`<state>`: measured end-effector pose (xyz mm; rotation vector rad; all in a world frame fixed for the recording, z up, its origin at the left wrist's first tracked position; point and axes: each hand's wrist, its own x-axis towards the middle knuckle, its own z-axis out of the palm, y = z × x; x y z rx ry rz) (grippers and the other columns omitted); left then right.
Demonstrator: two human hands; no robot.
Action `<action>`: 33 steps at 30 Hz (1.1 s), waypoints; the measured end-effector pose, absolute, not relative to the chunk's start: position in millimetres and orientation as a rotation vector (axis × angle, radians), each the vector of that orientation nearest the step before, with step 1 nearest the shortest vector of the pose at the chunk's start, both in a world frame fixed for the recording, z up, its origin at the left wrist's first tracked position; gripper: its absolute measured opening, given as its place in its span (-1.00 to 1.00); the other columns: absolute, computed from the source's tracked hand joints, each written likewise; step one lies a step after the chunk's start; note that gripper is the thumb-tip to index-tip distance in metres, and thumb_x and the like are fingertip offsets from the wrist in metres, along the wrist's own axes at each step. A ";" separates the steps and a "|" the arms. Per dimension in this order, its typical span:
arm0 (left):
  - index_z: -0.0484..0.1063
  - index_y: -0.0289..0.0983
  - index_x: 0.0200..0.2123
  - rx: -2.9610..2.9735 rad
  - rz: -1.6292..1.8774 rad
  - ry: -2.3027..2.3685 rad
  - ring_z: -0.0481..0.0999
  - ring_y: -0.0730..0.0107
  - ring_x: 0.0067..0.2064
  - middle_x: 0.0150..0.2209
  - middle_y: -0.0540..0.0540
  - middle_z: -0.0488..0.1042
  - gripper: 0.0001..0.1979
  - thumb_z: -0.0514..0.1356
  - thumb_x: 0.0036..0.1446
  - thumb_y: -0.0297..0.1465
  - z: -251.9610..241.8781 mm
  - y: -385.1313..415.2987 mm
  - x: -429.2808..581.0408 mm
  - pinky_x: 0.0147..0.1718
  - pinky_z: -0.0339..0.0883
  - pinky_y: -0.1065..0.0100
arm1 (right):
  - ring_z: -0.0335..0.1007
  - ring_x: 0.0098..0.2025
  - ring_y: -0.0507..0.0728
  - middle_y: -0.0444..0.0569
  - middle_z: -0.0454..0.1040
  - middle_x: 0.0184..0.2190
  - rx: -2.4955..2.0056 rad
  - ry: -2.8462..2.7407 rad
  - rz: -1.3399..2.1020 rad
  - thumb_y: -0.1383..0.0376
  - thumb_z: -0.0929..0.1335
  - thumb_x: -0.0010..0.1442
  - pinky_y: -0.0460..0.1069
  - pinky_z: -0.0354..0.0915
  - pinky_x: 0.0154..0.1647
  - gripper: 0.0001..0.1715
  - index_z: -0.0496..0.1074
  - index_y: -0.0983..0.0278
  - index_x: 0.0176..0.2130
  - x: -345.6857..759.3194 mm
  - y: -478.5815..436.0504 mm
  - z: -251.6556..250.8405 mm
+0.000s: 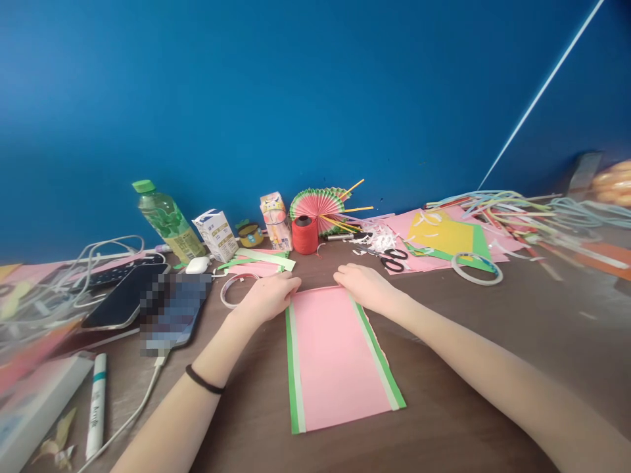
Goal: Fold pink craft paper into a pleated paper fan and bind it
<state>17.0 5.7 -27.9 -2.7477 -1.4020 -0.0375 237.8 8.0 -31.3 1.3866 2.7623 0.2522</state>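
Observation:
A sheet of pink paper (340,364) lies on the table in front of me, with green and pale green strips down both long sides. My left hand (271,295) pinches its far left corner. At the far right corner my right hand (367,287) grips the same edge, fingers closed. A narrow fold seems to run along that far edge between the hands; the fingertips partly hide it. A roll of tape (224,292) lies flat beside my left hand. Beyond my right hand rest black-handled scissors (394,261).
Along the blue wall stand a green-capped bottle (170,223), a milk carton (215,235), a red thread spool (305,236) and a pleated paper fan (318,203). Phones (180,312) and cables are left. Coloured paper (446,236), another tape roll (476,281) and paper strips (522,210) lie right.

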 end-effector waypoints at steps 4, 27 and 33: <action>0.27 -0.24 -0.47 -2.662 0.023 -1.350 0.33 0.38 -0.38 -0.41 -0.03 0.31 -0.79 -0.06 -0.06 -0.62 -27.7 3.7 19.3 -0.51 0.06 0.40 | 0.32 -0.23 0.13 0.00 0.39 -0.31 1.412 2.733 0.264 0.61 0.22 0.03 -0.07 0.21 -0.33 -0.73 0.35 0.33 -0.33 234.9 4.4 -29.3; 0.39 -0.54 -0.11 -2.235 0.462 -1.689 0.46 0.08 -0.26 -0.35 -0.35 0.47 -0.61 -0.07 0.01 -0.70 -27.3 -55.3 85.7 -0.17 0.14 0.12 | 0.44 -0.34 0.23 0.33 0.46 -0.37 1.585 2.557 0.486 0.62 0.22 0.01 0.02 0.30 -0.39 -0.65 0.43 0.56 -0.19 208.1 -36.3 -50.0; -0.03 -0.33 0.21 -2.097 0.543 -1.596 0.42 0.08 -0.15 -0.26 -0.27 0.49 -0.34 0.06 0.01 -0.57 -42.2 -64.2 90.1 0.04 -0.09 0.01 | 0.44 -0.19 0.30 0.47 0.40 -0.17 1.587 2.529 0.614 0.53 0.17 0.14 0.15 0.31 -0.28 -0.37 0.08 0.30 0.19 200.9 -43.8 -59.2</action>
